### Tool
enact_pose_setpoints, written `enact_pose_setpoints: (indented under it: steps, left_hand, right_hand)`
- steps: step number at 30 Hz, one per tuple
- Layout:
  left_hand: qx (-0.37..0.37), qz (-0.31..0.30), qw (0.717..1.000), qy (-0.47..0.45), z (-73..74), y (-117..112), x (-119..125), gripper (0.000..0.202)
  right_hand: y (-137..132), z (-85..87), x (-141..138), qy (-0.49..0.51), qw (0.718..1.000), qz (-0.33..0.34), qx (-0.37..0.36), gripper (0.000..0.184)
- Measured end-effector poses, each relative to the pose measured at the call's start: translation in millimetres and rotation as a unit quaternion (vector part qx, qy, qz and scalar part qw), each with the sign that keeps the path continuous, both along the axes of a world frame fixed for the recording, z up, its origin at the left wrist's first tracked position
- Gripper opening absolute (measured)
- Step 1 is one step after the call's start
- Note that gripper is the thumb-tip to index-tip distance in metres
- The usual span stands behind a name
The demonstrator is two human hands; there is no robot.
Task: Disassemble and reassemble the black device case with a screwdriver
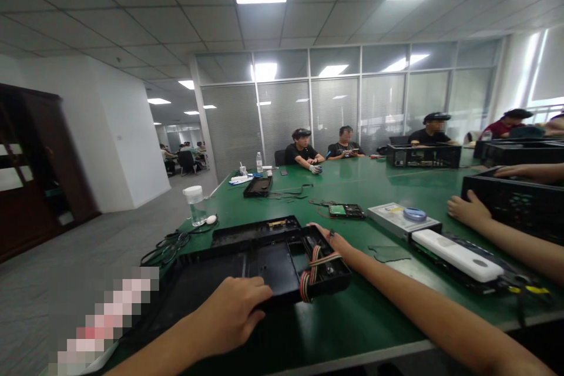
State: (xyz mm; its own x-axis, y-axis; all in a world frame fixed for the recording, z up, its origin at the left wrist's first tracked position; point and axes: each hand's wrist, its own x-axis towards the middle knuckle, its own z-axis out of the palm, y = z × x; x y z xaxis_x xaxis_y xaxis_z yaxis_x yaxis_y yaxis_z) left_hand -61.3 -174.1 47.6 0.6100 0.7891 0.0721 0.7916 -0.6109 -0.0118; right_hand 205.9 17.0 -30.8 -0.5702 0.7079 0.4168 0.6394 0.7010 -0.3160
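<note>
A black plastic device case (259,258) lies open on the green table (361,311) in front of me. My left hand (231,311) rests on its near edge, fingers curled down over the rim. My right hand (332,241) reaches to the case's far right corner, fingers on the edge beside a red and white ribbon cable (314,270) that loops over the side. What the right fingers grip, if anything, is hidden.
A white bar-shaped unit (458,254) and a silver drive (399,217) lie to the right, next to another person's hand (467,208) on a black chassis (520,202). A clear cup (195,204), cables (170,245) and a small circuit board (346,210) stand farther off. Several people sit at the far end.
</note>
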Motion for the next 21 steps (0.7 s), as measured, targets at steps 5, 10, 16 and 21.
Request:
enact_pose_setpoints:
  steps: [5, 10, 16, 21]
  left_hand:
    - [-0.038, 0.012, 0.999, 0.005, -25.9, -6.8, 1.6, 0.017]
    - [-0.069, 0.026, 0.996, 0.045, -34.9, 6.5, -2.5, 0.021]
    - [-0.193, 0.037, 0.978, 0.068, -13.5, 71.6, -18.2, 0.042]
    - [0.004, 0.04, 0.999, 0.012, -30.1, 144.8, -22.9, 0.03]
  right_hand:
    - [32.3, -5.9, 67.3, 0.118, 0.991, -0.052, -0.022, 0.017]
    - [50.1, -15.2, 81.9, 0.198, 0.976, -0.077, -0.036, 0.026]
    - [23.0, -21.4, 21.9, 0.06, 0.995, 0.019, -0.071, 0.026]
    - [13.6, -21.0, 7.3, 0.042, 0.998, -0.003, -0.049, 0.015]
